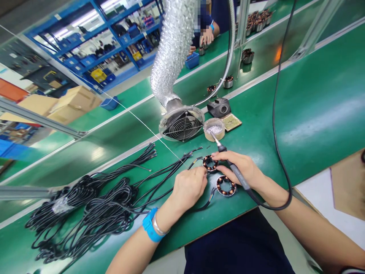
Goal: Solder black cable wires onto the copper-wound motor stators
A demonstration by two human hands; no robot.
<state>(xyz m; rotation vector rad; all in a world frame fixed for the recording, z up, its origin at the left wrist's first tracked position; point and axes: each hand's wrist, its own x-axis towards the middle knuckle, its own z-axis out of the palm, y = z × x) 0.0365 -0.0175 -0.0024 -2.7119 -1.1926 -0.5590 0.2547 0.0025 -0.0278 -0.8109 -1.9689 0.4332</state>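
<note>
My right hand (242, 169) holds a soldering iron (238, 173), its tip slanting up-left over a round tub of greyish bits (214, 131). Thumb and forefinger of that hand also grip a small stator with copper windings (210, 163). My left hand (188, 188) is closed beside the stator; whatever its fingertips pinch is hidden. Coloured leads of a black cable (195, 161) run to the stator just above these fingers, and a thin pale wire (148, 127) comes down to them. Below lies a second stator (226, 185) with a cable attached.
Bundles of black cables (111, 205) spread over the green bench at left. A fume extractor (184, 125) hangs ahead on a foil duct (173, 49). A black iron stand (219, 108) sits beside the tub. Behind the partition, a co-worker's hand (207, 37) is near more stators.
</note>
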